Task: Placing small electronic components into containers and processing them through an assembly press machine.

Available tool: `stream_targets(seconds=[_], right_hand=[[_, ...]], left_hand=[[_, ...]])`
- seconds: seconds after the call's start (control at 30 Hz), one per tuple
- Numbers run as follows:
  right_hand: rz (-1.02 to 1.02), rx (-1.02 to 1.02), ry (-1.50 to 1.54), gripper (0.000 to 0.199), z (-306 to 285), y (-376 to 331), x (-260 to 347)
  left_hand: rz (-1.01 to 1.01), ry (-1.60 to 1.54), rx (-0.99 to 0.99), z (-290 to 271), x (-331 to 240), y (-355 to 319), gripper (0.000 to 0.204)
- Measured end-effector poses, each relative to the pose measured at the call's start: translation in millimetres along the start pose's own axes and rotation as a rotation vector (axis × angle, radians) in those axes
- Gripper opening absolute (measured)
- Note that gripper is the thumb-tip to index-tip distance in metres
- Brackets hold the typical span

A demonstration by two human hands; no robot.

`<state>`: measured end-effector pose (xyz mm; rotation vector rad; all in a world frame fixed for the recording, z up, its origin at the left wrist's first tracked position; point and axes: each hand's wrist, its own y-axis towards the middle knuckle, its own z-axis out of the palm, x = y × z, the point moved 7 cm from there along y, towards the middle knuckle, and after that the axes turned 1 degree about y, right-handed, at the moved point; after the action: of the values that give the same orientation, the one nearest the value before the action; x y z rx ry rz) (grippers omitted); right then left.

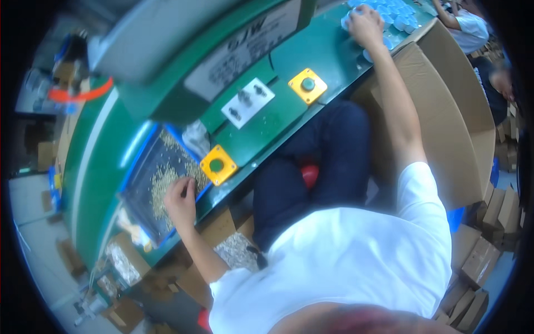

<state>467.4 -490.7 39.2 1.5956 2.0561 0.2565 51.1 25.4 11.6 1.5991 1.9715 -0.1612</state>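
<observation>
Left hand (180, 204) over parts (161, 186), right hand (366, 26) at cups (396, 10); neither grip can be told. A hasty sweep could scatter cups.

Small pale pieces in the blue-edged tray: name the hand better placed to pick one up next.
Left, probably: the left hand is at the blue-edged tray, close to the small pale pieces, while the right hand is far off, at the light-blue parts.

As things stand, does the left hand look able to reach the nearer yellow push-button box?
Probably yes. The left hand is over the tray of small pale parts, close to that yellow push-button box; only the tray's blue rim seems to lie between them.
</observation>
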Motion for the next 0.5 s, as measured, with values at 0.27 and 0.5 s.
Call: stream_targets(seconds=[0.27, 0.5], right_hand=[[-0.061, -0.44, 1.62, 0.058, -184, -118, 193], [-0.182, -0.53, 1.256, 0.066, -215, -117, 244]], left_hand=[[-0.122, -0.026, -0.012, 1, 13, -3, 0.014], [-0.112, -0.028, -0.006, -1, 8, -4, 0.014]])
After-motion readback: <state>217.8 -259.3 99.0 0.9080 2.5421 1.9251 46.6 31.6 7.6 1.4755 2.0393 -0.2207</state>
